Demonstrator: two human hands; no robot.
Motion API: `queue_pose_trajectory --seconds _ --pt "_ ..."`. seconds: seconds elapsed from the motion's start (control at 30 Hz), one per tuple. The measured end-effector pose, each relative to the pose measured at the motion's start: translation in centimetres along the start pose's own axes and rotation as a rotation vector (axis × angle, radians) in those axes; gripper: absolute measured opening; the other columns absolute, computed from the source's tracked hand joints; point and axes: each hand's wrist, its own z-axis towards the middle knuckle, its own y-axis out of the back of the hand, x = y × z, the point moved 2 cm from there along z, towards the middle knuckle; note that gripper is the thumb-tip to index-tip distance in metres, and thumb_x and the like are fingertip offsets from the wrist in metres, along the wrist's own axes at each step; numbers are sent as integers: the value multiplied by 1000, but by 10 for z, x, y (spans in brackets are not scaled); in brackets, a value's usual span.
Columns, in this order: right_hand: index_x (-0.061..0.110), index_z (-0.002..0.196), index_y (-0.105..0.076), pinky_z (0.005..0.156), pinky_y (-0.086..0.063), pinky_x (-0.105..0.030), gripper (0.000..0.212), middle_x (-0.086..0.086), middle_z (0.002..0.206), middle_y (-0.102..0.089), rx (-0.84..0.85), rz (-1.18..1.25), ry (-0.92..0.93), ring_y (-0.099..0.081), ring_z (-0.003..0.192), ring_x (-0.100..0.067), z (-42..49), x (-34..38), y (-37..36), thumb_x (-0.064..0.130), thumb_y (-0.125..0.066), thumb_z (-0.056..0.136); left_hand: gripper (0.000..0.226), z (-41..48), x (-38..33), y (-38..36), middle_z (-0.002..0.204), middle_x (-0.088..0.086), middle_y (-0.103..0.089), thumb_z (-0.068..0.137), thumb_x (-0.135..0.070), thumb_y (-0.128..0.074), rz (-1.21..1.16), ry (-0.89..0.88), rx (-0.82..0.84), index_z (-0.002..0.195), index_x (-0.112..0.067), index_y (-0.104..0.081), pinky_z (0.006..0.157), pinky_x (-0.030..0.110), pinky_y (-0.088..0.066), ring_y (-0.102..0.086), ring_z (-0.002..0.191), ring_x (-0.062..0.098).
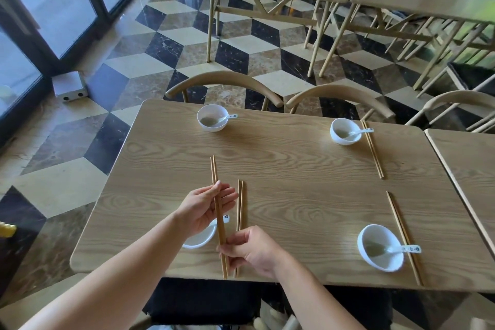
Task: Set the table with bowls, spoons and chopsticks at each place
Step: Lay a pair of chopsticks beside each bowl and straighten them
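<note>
Both hands hold one pair of wooden chopsticks [214,171] above the near left place: my left hand [205,209] grips their middle, my right hand [251,249] pinches their near end. A second pair of chopsticks [240,201] lies on the wooden table [294,190] just right of them. Under my left hand a white bowl [199,240] with a spoon is partly hidden. The far left bowl [212,118] holds a spoon and has no chopsticks beside it. The far right bowl [345,131] and near right bowl [380,248] each hold a spoon, with chopsticks [372,153] and chopsticks [401,233] to their right.
Two curved wooden chair backs [225,80] stand at the table's far side. A second table [468,163] adjoins on the right. A dark chair seat [203,300] is below the near edge. More tables and chairs stand across the tiled floor; glass doors are at left.
</note>
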Motion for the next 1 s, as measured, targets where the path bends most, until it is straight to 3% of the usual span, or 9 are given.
queue_pose_trajectory --seconds 0.23,0.37,0.47,0.53,0.6,0.67,0.73,0.83,1.0 --pt "1 84 -71 59 -58 -28 2 -6 71 -70 -13 4 -17 -66 64 -19 8 0 8 0 -72 85 30 16 -1 -2 113 27 -71 98 -13 -56 11 37 8 113 13 -62 77 41 -63 -76 90 30" --pt "3 81 -71 59 -58 -30 5 -8 71 -70 -86 47 -14 -67 60 -17 16 21 31 -1 -70 85 35 28 -20 -14 115 19 -72 96 -27 -62 256 47 51 112 4 -65 92 45 -57 -72 101 30" --pt "-5 85 -66 52 -59 -29 2 -11 67 -70 -295 79 15 -67 52 -15 52 62 77 -6 -67 85 50 53 -56 2 112 10 -70 90 -54 -61 876 -105 -144 115 -11 -67 94 37 -51 -67 113 32" --pt "-7 86 -62 49 -60 -31 5 -13 64 -68 -411 90 12 -66 48 -15 88 94 105 -9 -67 85 56 78 -79 33 132 15 -63 94 -56 -52 1430 -262 -385 132 -14 -59 102 38 -44 -55 127 35" --pt "-3 80 -58 45 -58 -29 12 -14 64 -63 -484 25 -10 -64 43 -15 128 116 121 -10 -66 85 66 108 -90 72 158 20 -34 98 -52 -44 1664 -361 -473 151 -12 -37 118 43 -27 -29 147 38" --pt "2 71 -52 37 -53 -25 23 -15 66 -58 -531 -65 -38 -61 43 -19 168 126 130 -11 -65 86 74 138 -90 110 167 18 -7 98 -57 -37 1825 -341 -548 157 -17 -20 123 48 -11 -4 153 40" --pt "2 69 -51 35 -52 -27 26 -15 70 -56 -568 -134 -76 -58 52 -25 206 128 137 -11 -65 87 79 162 -82 139 167 16 2 94 -66 -27 1866 -292 -632 159 -22 -13 123 52 -2 5 153 41" --pt "2 71 -48 39 -53 -31 26 -14 72 -56 -605 -235 -136 -57 53 -25 248 125 142 -7 -65 88 86 172 -65 160 168 14 -2 88 -74 -10 1837 -364 -725 160 -26 -13 122 51 3 5 153 37" --pt "2 74 -48 52 -55 -34 24 -16 71 -57 -593 -388 -250 -58 54 -28 278 123 143 -4 -64 90 81 171 -64 163 168 10 -12 89 -72 -20 1798 -460 -786 157 -29 -23 123 47 0 -2 154 33"
